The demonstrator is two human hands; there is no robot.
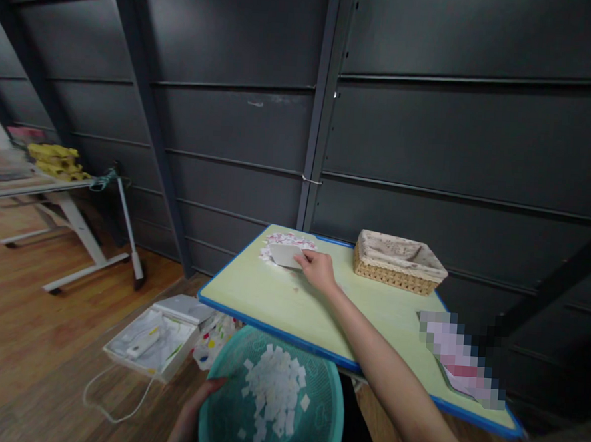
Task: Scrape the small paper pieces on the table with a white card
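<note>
My right hand point(317, 268) grips a flat white scraper point(286, 255) with rounded corners over the pale yellow table point(231, 290). Just beyond the scraper lies a pile of small white and reddish pieces point(288, 239), partly covered by it. Below the table's front edge, my left hand point(205, 395) holds the left rim of a teal plastic basket point(331, 410); some of its fingers are hidden. Many small white square pieces point(278, 387) lie inside this basket, heaped towards its middle.
A wicker basket point(397, 277) with a cloth lining stands at the table's back right. Near the right corner lies a blurred-out flat item point(460, 361). An open white box point(152, 342) with a cord sits on the floor at left. A dark panelled wall point(241, 124) rises behind.
</note>
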